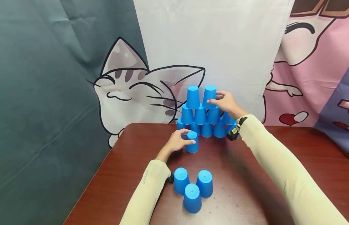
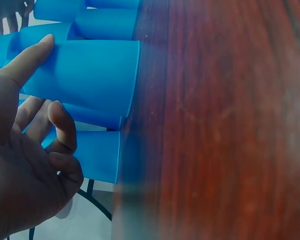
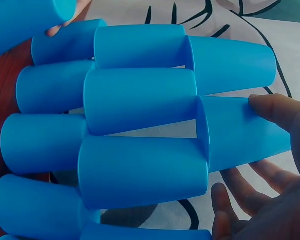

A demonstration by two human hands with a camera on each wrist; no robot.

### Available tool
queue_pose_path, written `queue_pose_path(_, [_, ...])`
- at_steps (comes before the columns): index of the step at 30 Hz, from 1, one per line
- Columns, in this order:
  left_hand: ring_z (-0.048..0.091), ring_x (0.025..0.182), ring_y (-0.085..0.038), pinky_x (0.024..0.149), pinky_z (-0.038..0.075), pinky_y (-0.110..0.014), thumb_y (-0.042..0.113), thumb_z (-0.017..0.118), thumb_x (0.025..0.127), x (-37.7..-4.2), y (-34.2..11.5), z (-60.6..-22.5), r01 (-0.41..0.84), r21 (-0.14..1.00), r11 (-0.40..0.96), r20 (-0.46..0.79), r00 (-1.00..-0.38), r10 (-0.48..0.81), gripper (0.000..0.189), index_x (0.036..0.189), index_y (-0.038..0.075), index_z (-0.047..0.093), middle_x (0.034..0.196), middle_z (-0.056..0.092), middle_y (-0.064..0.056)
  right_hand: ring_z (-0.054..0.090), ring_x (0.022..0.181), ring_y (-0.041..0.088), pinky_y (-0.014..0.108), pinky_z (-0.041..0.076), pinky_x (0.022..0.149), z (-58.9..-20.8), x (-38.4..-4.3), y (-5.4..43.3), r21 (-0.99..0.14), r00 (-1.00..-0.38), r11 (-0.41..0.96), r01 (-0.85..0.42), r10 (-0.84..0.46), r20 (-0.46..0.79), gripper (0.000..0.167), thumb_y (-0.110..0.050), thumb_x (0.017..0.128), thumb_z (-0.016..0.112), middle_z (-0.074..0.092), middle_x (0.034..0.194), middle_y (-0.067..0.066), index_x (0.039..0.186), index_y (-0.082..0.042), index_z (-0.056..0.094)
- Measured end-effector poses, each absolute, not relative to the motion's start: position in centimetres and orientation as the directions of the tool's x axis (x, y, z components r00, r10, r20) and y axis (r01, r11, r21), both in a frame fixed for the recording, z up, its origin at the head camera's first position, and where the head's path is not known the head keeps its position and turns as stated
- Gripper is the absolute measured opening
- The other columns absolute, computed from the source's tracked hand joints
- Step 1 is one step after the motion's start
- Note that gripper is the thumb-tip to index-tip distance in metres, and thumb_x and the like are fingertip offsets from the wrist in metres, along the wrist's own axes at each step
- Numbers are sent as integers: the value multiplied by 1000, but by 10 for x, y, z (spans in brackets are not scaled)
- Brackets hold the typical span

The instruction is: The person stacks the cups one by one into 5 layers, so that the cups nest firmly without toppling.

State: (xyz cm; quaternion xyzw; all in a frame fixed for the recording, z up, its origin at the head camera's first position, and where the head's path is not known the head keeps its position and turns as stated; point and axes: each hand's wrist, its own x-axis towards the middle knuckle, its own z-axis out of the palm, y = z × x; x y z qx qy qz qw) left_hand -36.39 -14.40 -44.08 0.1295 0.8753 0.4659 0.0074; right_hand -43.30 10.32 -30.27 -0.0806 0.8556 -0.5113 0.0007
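Observation:
A pyramid of upside-down blue cups stands at the back of the table, in three tiers. Two cups make up its top tier. My right hand pinches the right one, a blue cup, between thumb and fingers; its rim sits over the cups below. In front of the bottom row, my left hand grips another upside-down blue cup, thumb on the near side and fingers behind. The left wrist view shows this cup with its rim right at the tabletop.
Three more upside-down blue cups stand close together near the front, by the left forearm. The brown wooden table meets a printed cloth backdrop behind the pyramid. A black wrist device on the right arm overlaps the pyramid's right end.

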Motion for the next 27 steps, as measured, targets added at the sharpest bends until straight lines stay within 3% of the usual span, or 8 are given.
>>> queue_pose_path(9, [56,127,-28,98,49,-51,38,78,86,-366,-142,-441,228,814,534,111,-964,243,57,133,12,60,131,64,-7,41,135,48,64,33,108,-302,-434,104,-868,-987,478,-133,-143,72,74,-34,93,69,43,149,25,151,-3,36])
queue_pose_path(18, [56,127,-29,98,49,-51,38,78,85,-364,-144,-441,219,820,528,104,-966,238,58,133,11,60,130,64,-8,39,137,43,58,35,110,-307,-412,113,-883,-979,424,-202,-91,180,86,-26,92,70,41,150,23,158,-9,18])
queue_pose_path(27, [55,127,-30,98,49,-52,38,79,85,-363,-143,-442,208,824,527,100,-969,227,59,134,11,59,132,63,-9,48,125,49,63,46,96,-332,-359,132,-845,-940,412,-342,-133,315,69,-18,93,68,46,143,28,151,-3,32])
